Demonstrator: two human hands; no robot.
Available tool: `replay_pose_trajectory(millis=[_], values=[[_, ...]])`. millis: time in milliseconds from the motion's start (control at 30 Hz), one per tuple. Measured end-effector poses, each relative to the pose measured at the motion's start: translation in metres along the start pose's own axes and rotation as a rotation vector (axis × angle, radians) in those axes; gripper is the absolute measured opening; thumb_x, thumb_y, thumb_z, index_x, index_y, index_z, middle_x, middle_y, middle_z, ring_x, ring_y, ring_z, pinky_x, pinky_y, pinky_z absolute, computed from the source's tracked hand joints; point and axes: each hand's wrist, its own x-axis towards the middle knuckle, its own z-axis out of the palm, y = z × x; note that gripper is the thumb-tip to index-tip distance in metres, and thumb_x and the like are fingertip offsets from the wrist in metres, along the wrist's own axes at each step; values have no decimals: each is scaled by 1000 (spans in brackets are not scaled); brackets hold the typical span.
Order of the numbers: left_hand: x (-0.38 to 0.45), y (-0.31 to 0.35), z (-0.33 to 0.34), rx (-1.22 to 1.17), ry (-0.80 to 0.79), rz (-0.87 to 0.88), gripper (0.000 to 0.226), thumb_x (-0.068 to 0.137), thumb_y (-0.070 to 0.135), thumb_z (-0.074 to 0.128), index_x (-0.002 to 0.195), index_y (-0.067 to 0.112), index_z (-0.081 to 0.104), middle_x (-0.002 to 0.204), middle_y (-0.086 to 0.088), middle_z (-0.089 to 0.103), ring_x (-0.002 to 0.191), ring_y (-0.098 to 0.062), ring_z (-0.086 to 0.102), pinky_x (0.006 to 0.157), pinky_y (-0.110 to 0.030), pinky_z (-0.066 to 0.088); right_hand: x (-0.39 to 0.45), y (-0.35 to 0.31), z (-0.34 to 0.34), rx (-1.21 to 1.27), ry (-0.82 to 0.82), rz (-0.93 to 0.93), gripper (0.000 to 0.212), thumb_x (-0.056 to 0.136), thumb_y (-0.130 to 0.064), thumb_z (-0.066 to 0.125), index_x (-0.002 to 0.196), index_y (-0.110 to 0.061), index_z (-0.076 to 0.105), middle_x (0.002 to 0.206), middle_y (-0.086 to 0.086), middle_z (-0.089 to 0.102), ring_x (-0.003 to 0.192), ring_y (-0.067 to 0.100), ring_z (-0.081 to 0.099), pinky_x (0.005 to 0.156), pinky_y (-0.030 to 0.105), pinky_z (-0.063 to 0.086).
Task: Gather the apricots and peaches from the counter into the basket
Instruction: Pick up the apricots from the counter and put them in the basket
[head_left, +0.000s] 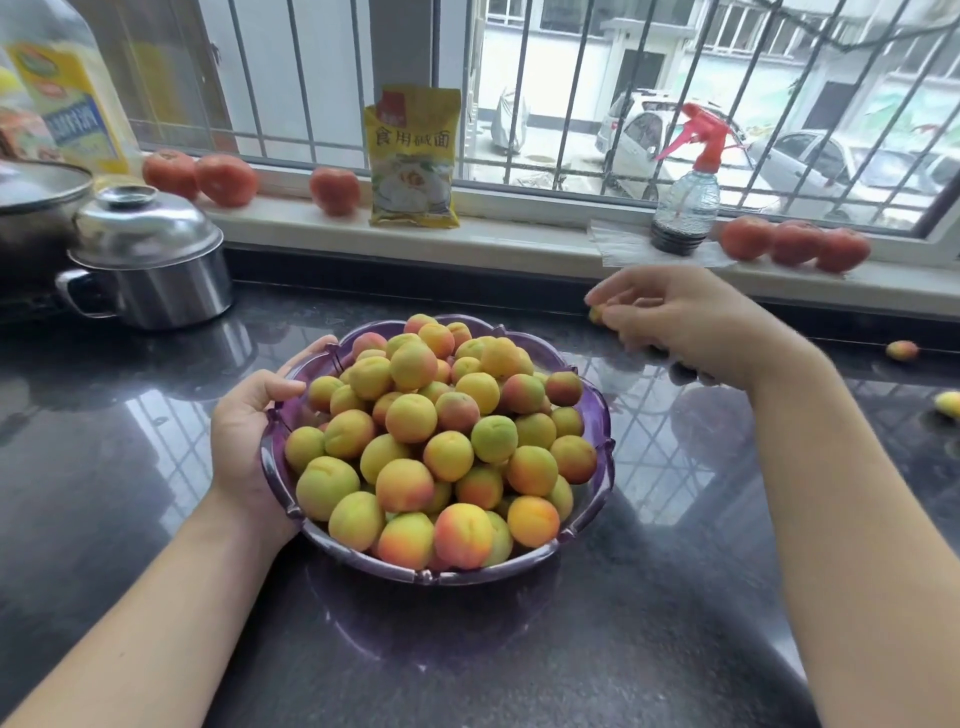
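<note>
At nine o'clock of the purple bowl, my left hand clasps the rim to steady it. My right hand, at one o'clock, pinches one apricot in narrow fingers. Two strays lie on the tabletop at three o'clock.

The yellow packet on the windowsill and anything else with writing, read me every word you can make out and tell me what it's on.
"食用碱面": yellow packet on the windowsill.
Red logo at the packet's top: too blurred to read.
Yellow label on the big oil bottle, far left: print blurred, unreadable.
Nothing else carries readable text.
</note>
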Motion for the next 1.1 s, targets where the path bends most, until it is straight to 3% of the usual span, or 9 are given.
replay_pose_trajectory(millis=[100, 167, 233, 267, 400, 567, 700, 900, 1100], values=[[0, 0, 1, -15, 5, 4, 82, 74, 22, 52, 155, 11, 51, 144, -20, 64, 139, -41, 56, 118, -61, 41, 29, 46, 11, 135, 444, 190, 21, 95, -7, 53, 103, -13, 71, 74, 4, 65, 55, 19, 56, 37, 19, 39], [1, 0, 1, -18, 8, 9, 81, 74, 22, 52, 154, 11, 51, 141, -20, 66, 138, -41, 57, 118, -61, 41, 44, 79, 34, 29, 567, 226, 23, 90, -6, 51, 98, -14, 71, 89, 11, 71, 69, 27, 66, 57, 32, 57], [2, -1, -1, -19, 0, 10, 81, 74, 22, 52, 154, 11, 51, 137, -18, 68, 134, -41, 61, 118, -61, 40, 53, 103, 58, -215, 555, 182, 27, 88, -5, 53, 106, -14, 71, 109, 15, 69, 100, 36, 65, 90, 41, 54], [3, -1, -2, -18, -8, 7, 81, 74, 22, 52, 155, 11, 51, 135, -18, 69, 130, -40, 62, 118, -61, 40, 56, 108, 68, -312, 543, 141, 31, 89, -4, 53, 113, -12, 69, 118, 17, 65, 109, 38, 60, 95, 43, 49], [5, -1, -5, -17, -25, -9, 81, 76, 24, 53, 156, 13, 49, 141, -19, 65, 126, -40, 62, 119, -63, 39, 79, 103, 86, -598, 453, 61, 39, 96, -11, 49, 134, -16, 55, 136, 14, 49, 105, 45, 59, 86, 48, 49], [6, -1, -5, 3, -21, 6, 79, 77, 24, 50, 155, 13, 51, 128, -15, 71, 112, -35, 69, 111, -58, 49, 112, 106, 87, -702, 466, 104, 35, 99, -15, 46, 134, -12, 50, 135, 18, 46, 101, 50, 60, 79, 48, 49], [7, 0, -5, -30, -26, -24, 81, 77, 23, 49, 157, 14, 48, 146, -17, 63, 134, -40, 60, 118, -61, 41, 124, 107, 87, -718, 480, 161, 27, 98, -12, 44, 124, -8, 50, 123, 21, 51, 99, 51, 61, 72, 43, 40], [8, 0, -5, -32, -27, -14, 82, 76, 23, 50, 157, 13, 48, 139, -17, 66, 125, -38, 63, 118, -60, 41, 124, 107, 84, -685, 488, 142, 26, 98, -10, 48, 123, -9, 50, 123, 20, 55, 102, 48, 61, 79, 45, 46], [7, 0, -5, -35, -20, -19, 81, 76, 22, 51, 157, 12, 48, 149, -20, 60, 134, -40, 59, 120, -62, 38, 124, 112, 80, -601, 472, 161, 31, 99, -19, 52, 127, -9, 60, 130, 19, 50, 107, 46, 59, 91, 45, 47]])
